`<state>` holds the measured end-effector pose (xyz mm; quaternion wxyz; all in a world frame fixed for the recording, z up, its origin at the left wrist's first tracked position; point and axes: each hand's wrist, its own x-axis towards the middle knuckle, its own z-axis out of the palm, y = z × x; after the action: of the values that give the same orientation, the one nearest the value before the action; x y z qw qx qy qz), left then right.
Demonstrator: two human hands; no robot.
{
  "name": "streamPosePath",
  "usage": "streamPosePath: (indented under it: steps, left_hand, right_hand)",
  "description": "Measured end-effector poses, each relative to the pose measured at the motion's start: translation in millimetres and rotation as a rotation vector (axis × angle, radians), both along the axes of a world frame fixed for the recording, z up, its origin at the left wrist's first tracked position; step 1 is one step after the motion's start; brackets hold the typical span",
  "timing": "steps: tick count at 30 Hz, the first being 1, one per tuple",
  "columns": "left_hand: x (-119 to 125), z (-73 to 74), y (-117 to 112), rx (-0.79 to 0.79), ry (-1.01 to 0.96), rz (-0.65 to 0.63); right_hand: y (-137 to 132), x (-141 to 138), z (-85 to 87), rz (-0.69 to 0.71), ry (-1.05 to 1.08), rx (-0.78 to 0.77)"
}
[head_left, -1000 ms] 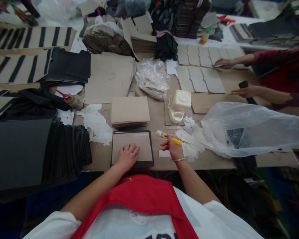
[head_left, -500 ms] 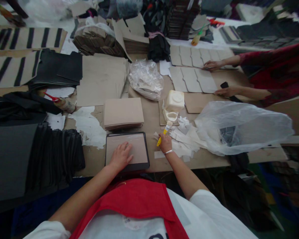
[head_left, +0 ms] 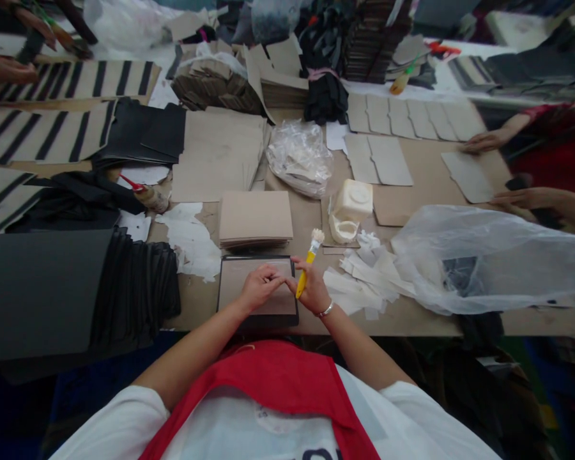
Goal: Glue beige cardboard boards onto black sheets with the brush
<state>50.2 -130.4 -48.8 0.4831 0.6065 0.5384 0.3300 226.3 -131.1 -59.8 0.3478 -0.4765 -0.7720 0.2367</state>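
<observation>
A paintbrush (head_left: 306, 269) with a yellow handle and pale, glue-coated bristles is held upright in my right hand (head_left: 315, 292), bristles pointing away from me. My left hand (head_left: 261, 289) is bent with its fingers drawn together, its fingertips meeting those of my right hand. What they pinch, if anything, is too small to make out. Both hands are above a tan board (head_left: 234, 281) lying on black-edged sheet material (head_left: 294, 313) at the table's front edge. Just behind it sits a stack of tan boards (head_left: 255, 217). A cream plastic container (head_left: 354, 200) with a cut opening stands beyond the brush.
White paper scraps (head_left: 364, 275) and a clear plastic bag (head_left: 503, 255) lie to the right. Folded black pieces (head_left: 134, 287) are piled at left, near a red-tipped glue bottle (head_left: 148, 195). Co-workers' hands (head_left: 489, 140) handle grey boards at far right; others show at top left.
My left hand has lifted from lying flat on the board and drawn its fingers together. My right hand has brought the brush left to meet it. The view has shifted left.
</observation>
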Motion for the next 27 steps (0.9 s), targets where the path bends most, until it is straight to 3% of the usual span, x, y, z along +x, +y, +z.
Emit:
streamPosePath:
  steps: [3, 6, 12, 14, 17, 20, 23, 27]
  left_hand:
    - [-25.7, 0.8, -14.3, -0.035, -0.012, 0.054]
    - [-49.8, -3.6, -22.8, -0.080, -0.020, 0.152]
    - [-75.8, -14.7, -24.8, -0.255, -0.105, 0.418]
    - [-75.0, -8.9, -23.7, -0.172, -0.072, 0.352]
    - [-70.1, 6.1, -22.5, 0.028, 0.007, 0.147]
    - [-70.0, 16.0, -22.2, 0.121, 0.050, 0.093]
    - [-78.4, 12.3, -22.5, 0.094, 0.095, 0.193]
    - [-92.6, -8.9, -22.3, -0.110, 0.126, 0.392]
  right_hand:
    - [0.3, -2.5, -2.8, 0.106, 0.048, -0.114]
    - [-3.0, -4.3, -7.6, 0.120, 0.029, -0.186]
    - [-5.5, -10.3, -15.2, -0.012, -0.009, -0.056]
    - [-2.6, -18.0, -11.6, 0.061, 0.015, -0.003]
    - [3.0, -34.6, -3.5, 0.255, 0.047, 0.033]
    - [6.2, -46.9, -2.5, 0.323, 0.032, 0.027]
    - [5.4, -45.3, -13.1, 0.202, -0.024, 0.035]
    - [5.5, -30.2, -34.0, -0.022, -0.148, 0.053]
